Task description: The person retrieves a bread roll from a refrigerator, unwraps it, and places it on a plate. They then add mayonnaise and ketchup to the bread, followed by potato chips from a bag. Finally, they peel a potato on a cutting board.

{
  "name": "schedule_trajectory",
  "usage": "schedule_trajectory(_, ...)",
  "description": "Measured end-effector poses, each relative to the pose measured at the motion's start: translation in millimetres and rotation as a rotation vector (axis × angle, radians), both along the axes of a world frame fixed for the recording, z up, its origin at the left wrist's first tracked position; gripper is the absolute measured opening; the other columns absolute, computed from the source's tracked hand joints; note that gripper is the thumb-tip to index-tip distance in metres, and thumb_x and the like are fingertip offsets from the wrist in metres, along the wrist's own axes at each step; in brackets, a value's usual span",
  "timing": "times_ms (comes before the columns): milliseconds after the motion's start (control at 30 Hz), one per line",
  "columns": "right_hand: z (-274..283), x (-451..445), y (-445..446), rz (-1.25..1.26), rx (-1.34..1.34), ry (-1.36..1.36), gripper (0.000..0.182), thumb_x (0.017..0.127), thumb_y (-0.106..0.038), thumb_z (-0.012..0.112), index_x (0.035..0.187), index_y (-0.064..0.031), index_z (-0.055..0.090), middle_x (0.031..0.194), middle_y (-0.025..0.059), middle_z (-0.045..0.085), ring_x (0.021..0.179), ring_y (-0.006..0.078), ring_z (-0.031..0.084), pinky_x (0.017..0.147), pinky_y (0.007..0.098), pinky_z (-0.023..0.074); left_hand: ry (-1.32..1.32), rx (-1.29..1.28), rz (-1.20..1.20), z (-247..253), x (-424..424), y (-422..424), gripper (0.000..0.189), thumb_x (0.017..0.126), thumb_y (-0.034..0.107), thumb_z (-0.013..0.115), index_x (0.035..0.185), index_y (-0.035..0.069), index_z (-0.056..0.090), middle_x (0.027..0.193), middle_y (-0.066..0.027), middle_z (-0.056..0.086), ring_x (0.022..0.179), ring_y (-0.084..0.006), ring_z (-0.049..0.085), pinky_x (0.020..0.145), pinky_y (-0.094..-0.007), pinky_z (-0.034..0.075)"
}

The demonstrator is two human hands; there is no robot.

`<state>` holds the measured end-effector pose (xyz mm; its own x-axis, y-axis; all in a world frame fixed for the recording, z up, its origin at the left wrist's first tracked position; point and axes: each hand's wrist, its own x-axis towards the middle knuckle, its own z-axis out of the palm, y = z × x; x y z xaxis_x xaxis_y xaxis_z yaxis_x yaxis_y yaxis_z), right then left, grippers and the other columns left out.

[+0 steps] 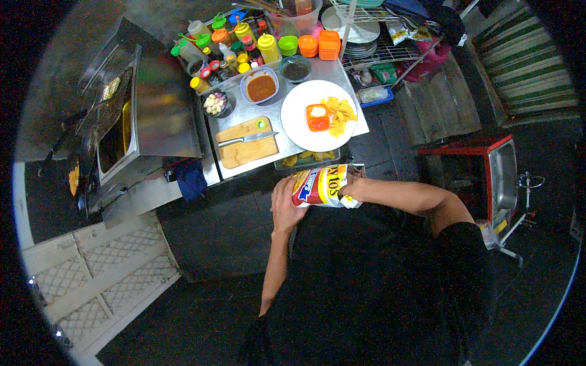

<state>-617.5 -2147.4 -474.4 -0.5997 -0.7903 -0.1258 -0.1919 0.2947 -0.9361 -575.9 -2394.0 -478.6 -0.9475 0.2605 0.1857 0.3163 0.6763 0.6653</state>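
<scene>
My left hand [284, 203] grips the bottom end of a bag of chips [319, 186], held sideways in front of my body. My right hand [352, 187] reaches into the bag's mouth; its fingers are hidden inside, so their grip does not show. Beyond the bag, a round white plate [297, 132] rests on the steel table [290, 145], overhanging its near edge. Yellow chips [339, 114] lie on the plate's right side, beside an orange two-part dip dish [317, 123] with a white and a red sauce.
A kitchen knife [249, 139] lies on a wooden cutting board [247, 155]. Behind are a bowl of reddish-brown sauce [261, 88], a bowl of garlic [215, 103] and several squeeze bottles [268, 47]. A deep fryer [116, 151] stands left, a sink [503, 171] right.
</scene>
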Motion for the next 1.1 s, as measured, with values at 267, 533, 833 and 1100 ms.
schedule_trajectory(267, 6, -3, 3, 0.031, 0.131, 0.16, 0.027, 0.086, -0.019, 0.06, 0.111, -0.0167, 0.071, 0.108, 0.0102, 0.07, 0.108, 0.0267, 0.065, 0.101, 0.0425, 0.0478, 0.003, 0.016, -0.042, 4, -8, 3, 0.072, 0.066, 0.02, 0.086, 0.128, 0.003, 0.055, 0.128, -0.0186, 0.058, 0.122, -0.0384, 0.054, 0.104, -0.0489, 0.041)
schedule_trajectory(533, 51, -30, -4, -0.092, 0.599, 0.381, 0.018, 0.079, -0.015, 0.064, 0.089, -0.0057, 0.076, 0.09, 0.0181, 0.07, 0.085, 0.0357, 0.071, 0.079, 0.0492, 0.0554, -0.13, 0.095, 0.027, -2, -10, -2, 0.071, 0.063, 0.014, 0.085, 0.127, 0.003, 0.054, 0.125, -0.0208, 0.059, 0.118, -0.0409, 0.055, 0.102, -0.05, 0.043)
schedule_trajectory(833, 92, -59, 62, -0.561, 0.197, 0.13, 0.017, 0.088, -0.015, 0.069, 0.091, 0.0019, 0.071, 0.083, 0.0134, 0.072, 0.065, 0.0186, 0.071, 0.062, 0.0334, 0.0567, -0.191, 0.072, 0.21, -19, -5, -16, 0.077, 0.062, 0.018, 0.088, 0.129, 0.003, 0.053, 0.12, -0.0215, 0.062, 0.112, -0.0418, 0.058, 0.097, -0.0491, 0.046)
schedule_trajectory(1100, -29, -103, 90, -0.811, 0.547, 0.335, 0.019, 0.086, -0.013, 0.07, 0.097, 0.0017, 0.071, 0.092, 0.0205, 0.07, 0.08, 0.0312, 0.071, 0.074, 0.0399, 0.0576, -0.271, 0.066, 0.304, -19, 5, -32, 0.08, 0.061, 0.022, 0.089, 0.129, 0.001, 0.053, 0.122, -0.0226, 0.061, 0.113, -0.0408, 0.058, 0.097, -0.0476, 0.047)
